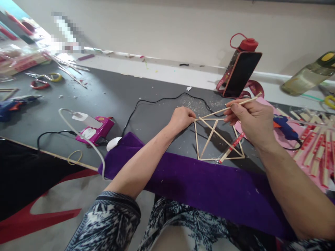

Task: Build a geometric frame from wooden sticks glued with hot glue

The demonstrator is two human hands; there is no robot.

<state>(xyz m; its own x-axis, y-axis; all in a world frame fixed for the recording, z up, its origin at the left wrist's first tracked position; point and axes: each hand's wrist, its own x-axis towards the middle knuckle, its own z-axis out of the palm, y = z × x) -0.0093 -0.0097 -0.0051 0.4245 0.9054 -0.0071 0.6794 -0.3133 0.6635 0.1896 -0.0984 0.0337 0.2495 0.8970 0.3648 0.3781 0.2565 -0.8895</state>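
A square frame of thin wooden sticks (209,139) with crossing diagonals lies on the dark mat, just beyond a purple cloth (199,184). My left hand (181,118) is closed in a pinch on the frame's upper left corner. My right hand (251,118) is closed on one loose wooden stick (235,104), held slanted above the frame's top edge. A red-wrapped stick (231,148) rests across the frame's lower right part.
A phone (240,74) leans on a red-capped bottle (247,45) behind the frame. A blue glue gun (285,127) and several wrapped sticks (314,150) lie at right. A pink glue gun (95,130), cables, scissors (43,81) lie at left.
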